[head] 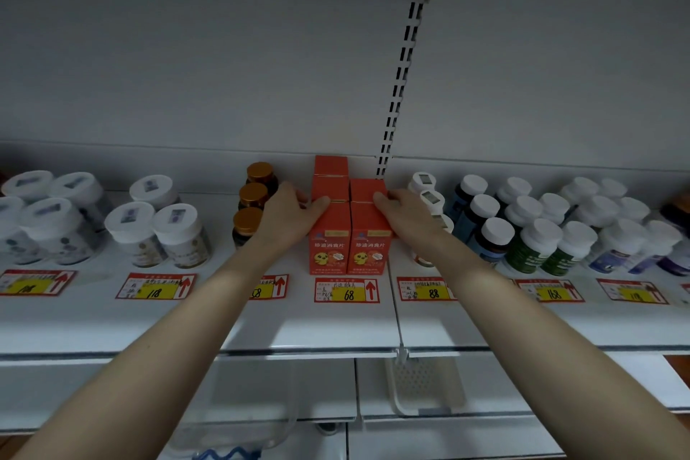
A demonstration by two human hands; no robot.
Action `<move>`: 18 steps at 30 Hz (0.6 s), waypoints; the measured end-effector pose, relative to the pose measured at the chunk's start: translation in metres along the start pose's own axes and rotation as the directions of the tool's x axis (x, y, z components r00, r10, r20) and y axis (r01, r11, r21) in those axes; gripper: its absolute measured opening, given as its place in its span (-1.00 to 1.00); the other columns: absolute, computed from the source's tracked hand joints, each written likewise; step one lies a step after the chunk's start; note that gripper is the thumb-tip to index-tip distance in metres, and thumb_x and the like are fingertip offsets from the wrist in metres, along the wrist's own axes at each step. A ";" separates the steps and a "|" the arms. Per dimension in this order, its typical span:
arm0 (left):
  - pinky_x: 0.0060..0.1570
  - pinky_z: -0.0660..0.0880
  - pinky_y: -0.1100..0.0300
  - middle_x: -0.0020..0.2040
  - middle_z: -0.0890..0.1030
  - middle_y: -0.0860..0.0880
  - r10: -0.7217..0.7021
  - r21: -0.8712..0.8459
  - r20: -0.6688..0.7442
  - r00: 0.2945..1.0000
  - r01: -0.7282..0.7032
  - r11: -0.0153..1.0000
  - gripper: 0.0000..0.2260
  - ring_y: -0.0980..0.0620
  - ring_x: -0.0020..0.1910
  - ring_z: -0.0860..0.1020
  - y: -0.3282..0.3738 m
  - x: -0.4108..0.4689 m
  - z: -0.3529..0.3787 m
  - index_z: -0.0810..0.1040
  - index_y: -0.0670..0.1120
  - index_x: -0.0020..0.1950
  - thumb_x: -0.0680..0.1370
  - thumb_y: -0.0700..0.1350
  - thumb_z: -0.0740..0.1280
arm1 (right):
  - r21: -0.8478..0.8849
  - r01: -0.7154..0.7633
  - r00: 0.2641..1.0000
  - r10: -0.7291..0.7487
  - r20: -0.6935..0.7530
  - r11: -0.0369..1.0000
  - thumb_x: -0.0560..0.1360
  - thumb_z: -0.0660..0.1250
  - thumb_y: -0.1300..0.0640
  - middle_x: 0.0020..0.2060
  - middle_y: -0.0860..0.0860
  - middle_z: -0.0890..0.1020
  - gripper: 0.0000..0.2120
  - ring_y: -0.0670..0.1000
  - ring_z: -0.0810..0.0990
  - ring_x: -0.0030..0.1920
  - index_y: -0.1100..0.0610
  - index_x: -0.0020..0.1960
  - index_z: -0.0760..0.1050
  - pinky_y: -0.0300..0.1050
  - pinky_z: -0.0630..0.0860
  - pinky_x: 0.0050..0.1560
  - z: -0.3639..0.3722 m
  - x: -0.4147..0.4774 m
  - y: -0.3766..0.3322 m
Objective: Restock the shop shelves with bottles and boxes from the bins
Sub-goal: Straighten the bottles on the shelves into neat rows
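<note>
Two hands are set against a block of red boxes (349, 246) in the head view: the left hand (287, 213) on the block's left flank, the right hand (407, 213) on its right. Each thumb is laid over the top of a front box and the fingers (297, 194) are curled round the side, so the boxes are grasped from both sides. The hold is judged to be meant for squaring the two columns together above the price tag marked 68 (347, 289). The boxes stand upright on the white shelf (328, 329) in two rows running back toward the rear panel, between amber-lidded bottles (250, 217) just to the left and white-capped bottles (496, 231) to the right. The light is dim; a slotted upright (399, 86) is seen rising behind the boxes, and a white perforated tray (422, 385) is seen on a lower level.
</note>
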State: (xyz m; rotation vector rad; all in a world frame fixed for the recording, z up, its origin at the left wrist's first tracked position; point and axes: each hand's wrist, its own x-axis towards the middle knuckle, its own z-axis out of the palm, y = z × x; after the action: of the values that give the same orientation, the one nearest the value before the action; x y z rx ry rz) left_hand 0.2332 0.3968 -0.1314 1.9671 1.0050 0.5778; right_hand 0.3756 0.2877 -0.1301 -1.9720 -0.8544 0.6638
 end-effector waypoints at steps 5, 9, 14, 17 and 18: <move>-0.38 0.28 0.33 -0.05 0.47 -0.06 0.074 0.058 -0.075 0.994 -0.070 0.996 -0.64 0.04 -0.10 0.46 0.002 -0.006 -0.004 0.37 -0.23 0.11 0.55 0.05 0.26 | 0.010 -0.037 0.999 0.038 -0.029 0.999 0.57 0.09 -0.13 0.00 0.08 0.59 -0.55 0.03 0.57 -0.01 0.23 0.16 0.43 -0.12 0.50 -0.04 0.000 -0.004 0.000; -0.38 0.22 0.31 -0.12 0.46 -0.03 0.395 0.228 -0.172 0.903 -0.354 0.907 -0.68 0.06 -0.18 0.42 0.008 -0.030 -0.012 0.47 -0.27 0.17 0.57 -0.04 0.24 | -0.187 0.125 0.973 -0.157 -0.168 0.974 0.61 0.09 0.05 -0.19 0.09 0.52 -0.67 -0.02 0.46 -0.21 0.30 -0.01 0.46 -0.36 0.30 -0.35 -0.006 -0.018 -0.008; -0.25 0.50 0.11 -0.03 0.62 -0.12 0.558 0.432 -0.022 0.830 -0.495 0.754 -0.61 -0.12 -0.06 0.56 0.009 -0.062 -0.024 0.56 -0.15 0.11 0.54 0.09 0.14 | -0.326 0.264 0.913 -0.344 -0.218 0.908 0.58 0.17 0.14 -0.18 0.11 0.59 -0.76 0.02 0.50 -0.20 0.29 -0.06 0.53 -0.22 0.28 -0.29 -0.013 -0.049 -0.019; -0.42 0.53 0.12 -0.17 0.63 -0.13 0.647 0.469 0.053 0.761 -0.591 0.657 -0.67 -0.15 -0.21 0.59 0.007 -0.085 -0.029 0.61 -0.19 -0.07 0.50 0.02 0.17 | -0.359 0.251 0.911 -0.345 -0.227 0.899 0.57 0.20 0.18 -0.21 0.06 0.54 -0.81 0.00 0.46 -0.17 0.23 -0.04 0.57 -0.20 0.28 -0.21 -0.013 -0.080 -0.020; -0.45 0.52 0.11 -0.19 0.63 -0.13 0.643 0.468 0.077 0.762 -0.597 0.652 -0.69 -0.15 -0.23 0.59 0.006 -0.091 -0.030 0.61 -0.19 -0.08 0.50 0.01 0.19 | -0.361 0.250 0.912 -0.344 -0.224 0.898 0.56 0.21 0.19 -0.22 0.10 0.56 -0.82 0.05 0.49 -0.17 0.20 -0.07 0.57 -0.14 0.33 -0.19 -0.012 -0.090 -0.017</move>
State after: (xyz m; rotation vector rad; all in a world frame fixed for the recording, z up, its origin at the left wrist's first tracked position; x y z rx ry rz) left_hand 0.1629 0.3348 -0.1129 2.7812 0.5070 0.8677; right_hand 0.3227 0.2191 -0.0982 -2.0938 -1.1116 0.0535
